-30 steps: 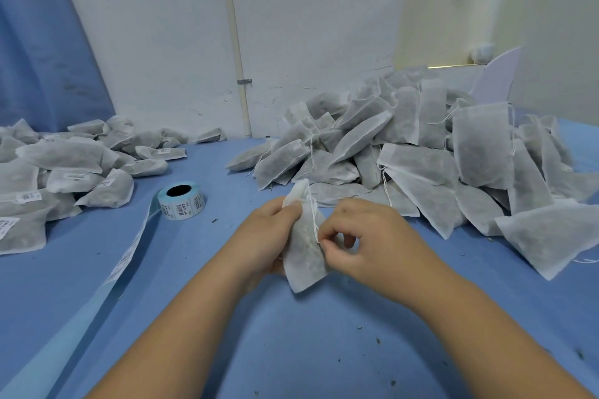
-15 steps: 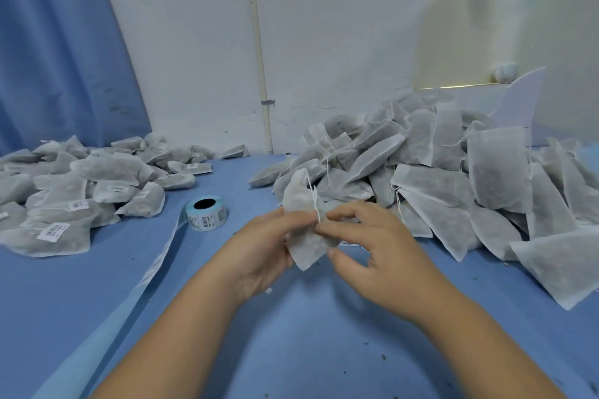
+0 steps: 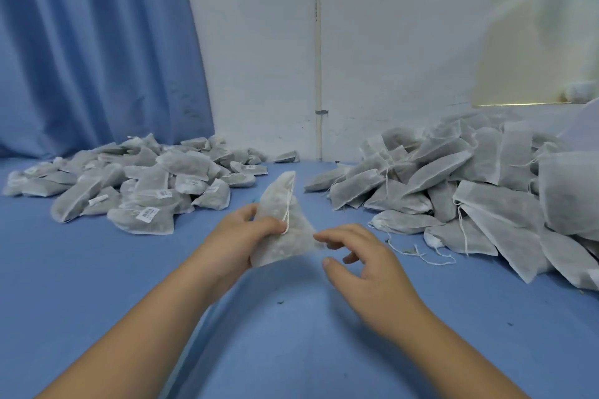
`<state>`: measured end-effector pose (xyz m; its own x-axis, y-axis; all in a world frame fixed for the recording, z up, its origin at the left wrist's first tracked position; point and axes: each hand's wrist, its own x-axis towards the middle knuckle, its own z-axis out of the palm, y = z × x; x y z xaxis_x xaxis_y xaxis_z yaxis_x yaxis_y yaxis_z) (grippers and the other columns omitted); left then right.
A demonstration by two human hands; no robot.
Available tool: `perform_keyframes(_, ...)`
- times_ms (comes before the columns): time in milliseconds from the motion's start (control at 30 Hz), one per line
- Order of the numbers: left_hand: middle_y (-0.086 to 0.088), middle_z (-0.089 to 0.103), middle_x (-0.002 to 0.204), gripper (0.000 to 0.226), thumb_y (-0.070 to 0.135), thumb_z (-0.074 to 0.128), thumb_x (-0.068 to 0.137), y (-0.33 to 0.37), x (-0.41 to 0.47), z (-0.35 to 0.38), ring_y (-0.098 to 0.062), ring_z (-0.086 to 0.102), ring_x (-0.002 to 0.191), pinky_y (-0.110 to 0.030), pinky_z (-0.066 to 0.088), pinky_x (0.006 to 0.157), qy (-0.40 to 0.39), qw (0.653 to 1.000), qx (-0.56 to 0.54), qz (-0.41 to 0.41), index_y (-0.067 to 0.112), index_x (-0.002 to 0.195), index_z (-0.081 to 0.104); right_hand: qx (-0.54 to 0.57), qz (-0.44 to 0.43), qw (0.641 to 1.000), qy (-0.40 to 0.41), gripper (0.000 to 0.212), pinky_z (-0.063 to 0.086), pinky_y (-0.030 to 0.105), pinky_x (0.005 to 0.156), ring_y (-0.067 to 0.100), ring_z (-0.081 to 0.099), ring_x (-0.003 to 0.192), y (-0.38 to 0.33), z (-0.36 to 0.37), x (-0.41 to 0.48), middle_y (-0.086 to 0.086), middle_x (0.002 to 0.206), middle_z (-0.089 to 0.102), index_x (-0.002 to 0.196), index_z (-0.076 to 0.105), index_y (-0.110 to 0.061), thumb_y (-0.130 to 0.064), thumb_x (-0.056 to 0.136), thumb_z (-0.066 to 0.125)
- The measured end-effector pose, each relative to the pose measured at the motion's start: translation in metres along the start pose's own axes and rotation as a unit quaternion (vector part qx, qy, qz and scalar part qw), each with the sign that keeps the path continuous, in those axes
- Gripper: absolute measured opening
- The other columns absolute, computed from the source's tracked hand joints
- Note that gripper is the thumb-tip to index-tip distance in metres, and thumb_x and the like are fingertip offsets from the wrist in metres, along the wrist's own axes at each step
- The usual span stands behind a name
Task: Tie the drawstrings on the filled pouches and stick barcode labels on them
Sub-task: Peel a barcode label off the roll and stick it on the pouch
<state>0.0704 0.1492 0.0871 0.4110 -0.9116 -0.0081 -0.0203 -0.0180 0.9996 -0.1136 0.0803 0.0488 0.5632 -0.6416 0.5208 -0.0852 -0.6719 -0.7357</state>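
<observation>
Our left hand (image 3: 241,238) grasps a pouch (image 3: 277,202) above the table (image 3: 97,285), near centre. Its fingers curl behind the pouch and its thumb pins the string (image 3: 289,204) to the front. Our right hand (image 3: 369,266) hovers just right of the pouch, fingers loose and spread, holding nothing. Whether its index tip touches the pouch's corner, we cannot tell. A labelled pile (image 3: 136,191) lies far left, and a bigger unlabelled heap (image 3: 470,191) far right. A curtain (image 3: 97,42) hangs behind the labelled pile.
</observation>
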Motion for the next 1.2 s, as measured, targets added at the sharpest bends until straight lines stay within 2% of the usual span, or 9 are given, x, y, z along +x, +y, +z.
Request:
perform_keyframes(67, -0.013, 0.074, 0.106, 0.038, 0.02, 0.071, 0.074, 0.001, -0.004, -0.027, -0.024, 0.07, 0.094, -0.038, 0.052, 0.083, 0.048, 0.999, 0.011, 0.007, 0.011, 0.111, 0.069, 0.024, 0.039, 0.999, 0.006, 0.037, 0.041, 0.01, 0.074, -0.005, 0.056, 0.094, -0.005, 0.019, 0.009, -0.018, 0.1, 0.061, 0.095, 0.062, -0.041, -0.005, 0.085, 0.061)
perform_keyframes(200, -0.018, 0.072, 0.108, 0.016, 0.013, 0.066, 0.087, -0.003, -0.008, -0.082, -0.026, 0.066, 0.089, -0.04, 0.05, 0.083, 0.147, 0.989, 0.023, 0.003, 0.008, 0.101, 0.071, 0.079, 0.16, 0.984, 0.015, 0.021, 0.044, 0.02, 0.06, -0.001, 0.06, 0.072, -0.008, 0.059, 0.033, -0.009, 0.09, 0.064, 0.092, 0.062, -0.032, -0.012, 0.086, 0.06)
perform_keyframes(300, -0.02, 0.071, 0.107, 0.021, 0.021, 0.07, 0.078, -0.011, -0.014, -0.107, -0.029, 0.064, 0.09, -0.041, 0.046, 0.083, 0.182, 0.982, 0.058, -0.004, 0.01, 0.096, 0.07, 0.103, 0.247, 0.963, 0.014, 0.011, 0.048, 0.03, 0.065, 0.021, 0.069, 0.084, -0.006, 0.089, 0.051, -0.002, 0.084, 0.064, 0.089, 0.058, -0.024, -0.014, 0.086, 0.059)
perform_keyframes(433, -0.014, 0.072, 0.1, 0.042, 0.035, 0.063, 0.059, -0.023, -0.023, -0.119, -0.031, 0.067, 0.094, -0.044, 0.05, 0.082, 0.218, 0.97, 0.102, -0.027, 0.014, 0.095, 0.069, 0.061, 0.276, 0.959, -0.017, 0.007, 0.047, 0.029, 0.068, 0.02, 0.066, 0.087, 0.001, 0.129, 0.066, 0.0, 0.093, 0.065, 0.088, 0.054, -0.022, -0.018, 0.083, 0.057)
perform_keyframes(567, -0.008, 0.066, 0.121, 0.07, 0.033, 0.066, 0.06, -0.035, -0.016, -0.132, -0.028, 0.064, 0.107, -0.048, 0.052, 0.096, 0.213, 0.969, 0.111, -0.054, 0.023, 0.129, 0.058, -0.04, 0.241, 0.969, -0.038, 0.007, 0.038, 0.022, 0.057, 0.008, 0.053, 0.074, 0.003, 0.155, 0.075, -0.005, 0.086, 0.059, 0.087, 0.051, -0.02, -0.022, 0.083, 0.056)
perform_keyframes(700, -0.012, 0.06, 0.124, 0.085, 0.016, 0.067, 0.082, -0.045, -0.001, -0.137, -0.028, 0.063, 0.103, -0.047, 0.059, 0.083, 0.23, 0.965, 0.11, -0.066, 0.038, 0.151, 0.023, -0.074, 0.223, 0.971, -0.045, 0.011, 0.039, 0.027, 0.061, 0.014, 0.055, 0.078, 0.01, 0.166, 0.076, -0.006, 0.085, 0.057, 0.089, 0.049, -0.021, -0.02, 0.081, 0.057)
perform_keyframes(800, -0.011, 0.059, 0.092, 0.07, 0.012, 0.064, 0.085, -0.048, 0.009, -0.134, -0.026, 0.06, 0.074, -0.04, 0.059, 0.066, 0.232, 0.964, 0.119, -0.057, 0.043, 0.139, 0.031, -0.025, 0.226, 0.973, -0.034, 0.015, 0.035, 0.021, 0.057, 0.007, 0.05, 0.068, 0.015, 0.164, 0.075, -0.01, 0.077, 0.054, 0.082, 0.05, -0.025, -0.012, 0.08, 0.058)
perform_keyframes(967, -0.007, 0.056, 0.088, 0.022, 0.006, 0.057, 0.086, -0.052, 0.031, -0.124, -0.023, 0.048, 0.055, -0.025, 0.041, 0.044, 0.22, 0.961, 0.165, -0.035, 0.026, 0.094, 0.059, 0.184, 0.279, 0.942, 0.03, 0.016, 0.042, 0.025, 0.06, 0.017, 0.056, 0.07, 0.021, 0.147, 0.076, 0.003, 0.081, 0.064, 0.081, 0.059, -0.018, -0.003, 0.08, 0.064)
perform_keyframes(1200, 0.007, 0.058, 0.063, 0.026, 0.007, 0.059, 0.087, -0.063, 0.039, -0.106, -0.011, 0.048, 0.053, -0.024, 0.04, 0.05, 0.199, 0.958, 0.206, -0.012, 0.019, 0.067, 0.068, 0.416, 0.289, 0.86, 0.065, 0.021, 0.047, 0.028, 0.061, 0.018, 0.058, 0.066, 0.021, 0.144, 0.078, 0.007, 0.078, 0.066, 0.082, 0.059, -0.011, 0.009, 0.087, 0.055)
